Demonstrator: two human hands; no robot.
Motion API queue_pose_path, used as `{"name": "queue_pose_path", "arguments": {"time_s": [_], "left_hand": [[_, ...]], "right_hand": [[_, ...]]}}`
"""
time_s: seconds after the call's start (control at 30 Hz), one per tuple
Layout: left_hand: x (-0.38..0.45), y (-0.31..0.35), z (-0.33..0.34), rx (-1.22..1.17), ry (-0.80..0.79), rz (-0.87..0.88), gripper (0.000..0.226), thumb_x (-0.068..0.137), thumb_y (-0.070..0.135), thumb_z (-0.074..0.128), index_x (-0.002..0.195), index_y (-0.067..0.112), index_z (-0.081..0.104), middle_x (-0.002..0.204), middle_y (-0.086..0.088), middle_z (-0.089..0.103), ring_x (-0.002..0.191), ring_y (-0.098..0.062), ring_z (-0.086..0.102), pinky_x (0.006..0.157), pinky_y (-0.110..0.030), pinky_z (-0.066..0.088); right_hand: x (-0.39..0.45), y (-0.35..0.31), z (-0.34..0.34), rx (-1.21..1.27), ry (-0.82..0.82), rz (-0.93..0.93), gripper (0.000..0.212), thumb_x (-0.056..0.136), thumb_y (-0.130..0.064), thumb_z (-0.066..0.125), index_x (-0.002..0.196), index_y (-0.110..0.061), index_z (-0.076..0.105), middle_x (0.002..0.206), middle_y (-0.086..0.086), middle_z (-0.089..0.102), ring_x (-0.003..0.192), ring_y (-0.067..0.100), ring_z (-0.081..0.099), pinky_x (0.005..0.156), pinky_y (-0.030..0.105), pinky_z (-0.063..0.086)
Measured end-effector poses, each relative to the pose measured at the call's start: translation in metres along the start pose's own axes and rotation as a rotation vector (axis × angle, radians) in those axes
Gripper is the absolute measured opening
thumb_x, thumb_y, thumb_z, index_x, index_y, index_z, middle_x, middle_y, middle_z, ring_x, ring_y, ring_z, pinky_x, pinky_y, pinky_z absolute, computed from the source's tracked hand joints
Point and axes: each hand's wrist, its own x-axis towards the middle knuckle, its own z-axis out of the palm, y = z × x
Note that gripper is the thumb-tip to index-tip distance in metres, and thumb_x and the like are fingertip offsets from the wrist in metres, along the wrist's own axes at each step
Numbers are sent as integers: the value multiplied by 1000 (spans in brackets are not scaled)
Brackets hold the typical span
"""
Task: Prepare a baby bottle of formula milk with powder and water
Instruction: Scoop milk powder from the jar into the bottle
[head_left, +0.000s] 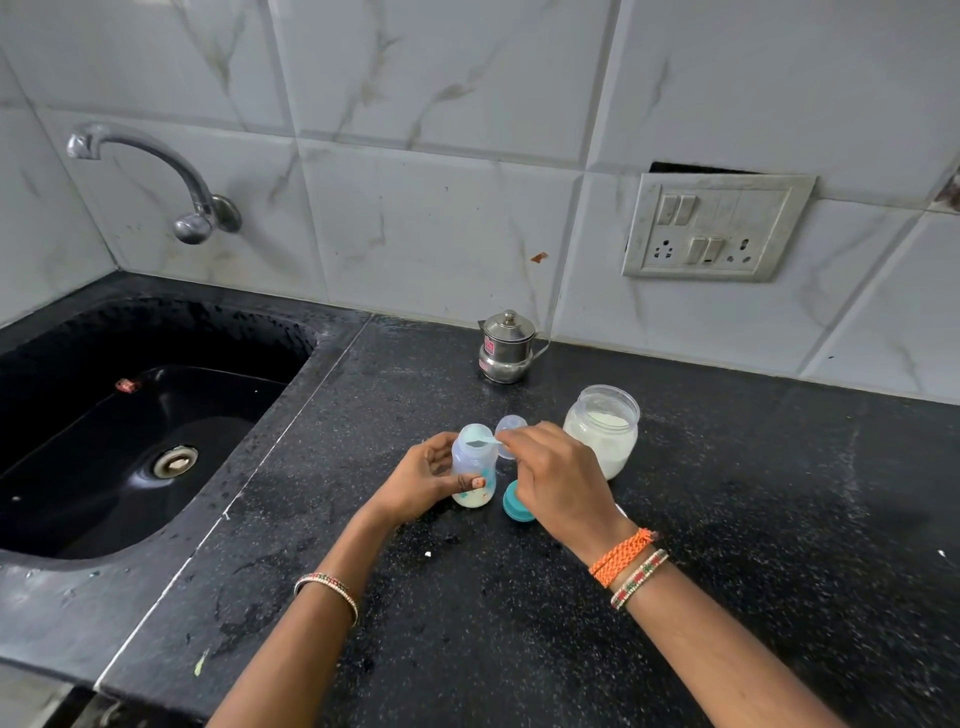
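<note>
A small clear baby bottle (471, 467) stands open on the black counter (727, 519), with pale powder at its bottom. My left hand (421, 486) grips it from the left, thumb across its front. My right hand (558, 480) pinches a small scoop (482, 441) whose bowl sits over the bottle's mouth. An open clear jar of white powder (602, 430) stands just right of my right hand. The teal bottle ring (515, 503) lies under my right hand. A clear cap (508, 432) stands behind the bottle.
A small lidded steel pot (506, 347) stands near the tiled wall. A black sink (130, 426) fills the left, with a wall tap (156, 176) above it. A switch and socket plate (717, 228) is on the wall at right.
</note>
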Motion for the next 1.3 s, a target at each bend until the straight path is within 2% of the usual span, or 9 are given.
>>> {"name": "queue_pose_path", "arguments": {"time_s": [0.3, 0.4, 0.53, 0.63, 0.77, 0.9, 1.1, 1.2, 1.3], "left_hand": [[0, -1, 1, -15, -4, -2, 50, 74, -1, 73, 118, 14, 53, 116, 1, 66, 105, -6, 65, 89, -19, 51], [-1, 1, 1, -1, -8, -10, 52, 75, 1, 74, 120, 13, 53, 118, 1, 65, 108, -9, 64, 95, -22, 50], [0, 4, -4, 57, -58, -42, 56, 75, 6, 75, 123, 20, 50, 124, 3, 62, 114, -8, 61, 103, -33, 46], [0, 12, -10, 138, -141, -61, 70, 76, 4, 75, 130, 31, 39, 132, 7, 53, 124, -10, 52, 110, -39, 38], [-1, 34, -15, 142, -110, 13, 85, 69, 12, 70, 138, 39, 27, 145, 8, 37, 137, -12, 34, 117, -38, 24], [4, 70, -3, 45, 88, 206, 76, 74, -3, 60, 136, 33, 36, 139, 17, 44, 134, -3, 37, 110, -26, 28], [21, 97, 30, 62, 68, 319, 63, 83, -15, 53, 125, 31, 49, 132, 17, 53, 130, -5, 45, 108, -24, 37], [25, 98, 40, 77, 46, 322, 63, 83, -14, 52, 116, 39, 52, 127, 22, 55, 126, -2, 48, 109, -28, 38], [27, 94, 42, 96, 40, 314, 59, 83, -13, 52, 119, 34, 54, 127, 18, 57, 126, -3, 50, 109, -28, 38]], "right_hand": [[-5, 8, 1, 21, 59, 39, 37, 68, 10, 68, 100, -8, 72, 79, 2, 71, 69, 17, 64, 54, 25, 54], [-6, 8, 2, 86, 72, 90, 31, 75, 7, 64, 101, -9, 72, 82, 3, 72, 71, 16, 64, 59, 27, 55], [0, 9, 2, 494, 132, 486, 20, 90, -3, 57, 97, -13, 72, 77, -4, 69, 68, 6, 63, 63, 20, 53], [7, 26, -1, 894, 164, 841, 21, 93, 3, 49, 100, 0, 68, 72, 5, 68, 64, 15, 64, 65, 25, 56], [4, 48, -18, 1164, 331, 1065, 21, 93, 7, 46, 96, -6, 63, 72, 14, 66, 62, 21, 62, 65, 31, 56], [-5, 77, -32, 984, 560, 1090, 12, 87, 6, 53, 93, -4, 57, 71, 16, 67, 57, 20, 63, 58, 29, 56], [-10, 94, -30, 594, 347, 950, 11, 87, -1, 59, 78, -6, 57, 66, 10, 69, 58, 20, 66, 59, 33, 57], [0, 93, -24, 459, 313, 870, 9, 86, -5, 61, 78, -10, 58, 72, 7, 68, 64, 16, 65, 57, 23, 51], [7, 95, -17, 379, 296, 853, 6, 85, -7, 64, 79, -7, 61, 72, 3, 63, 64, 11, 59, 53, 13, 40]]}}
